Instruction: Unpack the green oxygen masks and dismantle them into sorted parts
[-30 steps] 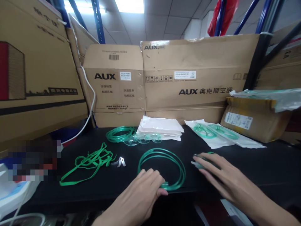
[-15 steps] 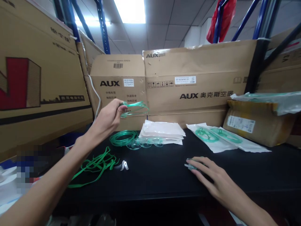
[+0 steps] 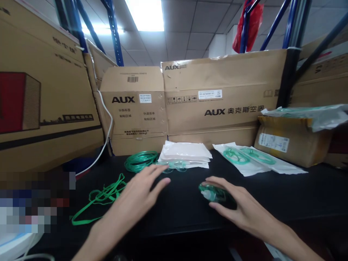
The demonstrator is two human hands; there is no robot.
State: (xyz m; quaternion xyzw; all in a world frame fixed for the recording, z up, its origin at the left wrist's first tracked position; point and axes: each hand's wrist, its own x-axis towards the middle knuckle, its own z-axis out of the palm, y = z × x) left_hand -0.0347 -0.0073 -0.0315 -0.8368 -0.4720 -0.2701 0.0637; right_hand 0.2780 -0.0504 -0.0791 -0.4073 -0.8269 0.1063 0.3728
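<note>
My left hand reaches over the black table with thumb and fingers apart and nothing in it. Its fingertips are in front of several clear, rounded plastic pieces, and they partly cover them. Just behind lies a coil of green tubing. A tangle of flat green straps lies to the left, partly hidden by my left forearm. In my right hand is a translucent green piece with a pale nozzle, held between thumb and fingers just above the table; the palm hides part of it.
White packets are stacked at the back. Two flat packs with green tubing lie on the right, beside an opened brown box. AUX cartons wall off the rear, and a white cable hangs at left.
My left hand has come down and right, and the green tubing it held is no longer in it. The right-hand piece has turned, showing more green. The small white clip is now hidden.
</note>
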